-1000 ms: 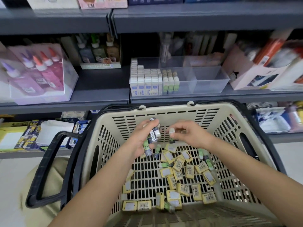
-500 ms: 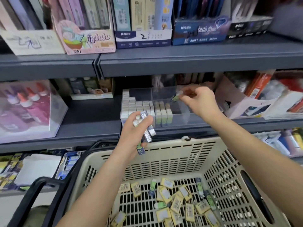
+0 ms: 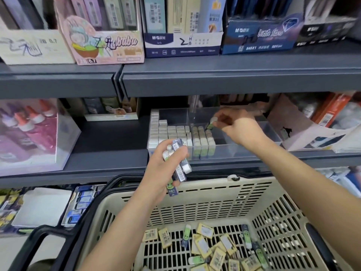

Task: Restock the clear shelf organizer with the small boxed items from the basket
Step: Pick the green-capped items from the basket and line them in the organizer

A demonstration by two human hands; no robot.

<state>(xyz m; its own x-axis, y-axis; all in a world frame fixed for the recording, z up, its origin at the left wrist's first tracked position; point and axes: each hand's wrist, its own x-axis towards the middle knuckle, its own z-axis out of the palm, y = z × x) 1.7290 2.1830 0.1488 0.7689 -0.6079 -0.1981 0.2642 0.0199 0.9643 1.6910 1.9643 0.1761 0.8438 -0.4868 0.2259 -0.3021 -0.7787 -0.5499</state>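
Right hand reaches over the clear organizer on the middle shelf, fingertips pinching one small box just above the green-labelled rows, probably to drop it upright beside its own kind. White-topped rows fill the organizer's left side; the compartments to the right look unfilled. Left hand waits in front of the shelf, above the basket, fingers curled round a bunch of boxes, a handy reserve so the right hand need not dip down each time. Many loose boxes lie on the basket floor, so restocking looks far from done. Barcodes show on the held boxes and the yellow ones below. Upper-shelf cartons read "M&G", "Little Star" with "840X1", and "0.7" on the pink carton; "2B 0.7" is hand-written at far left.
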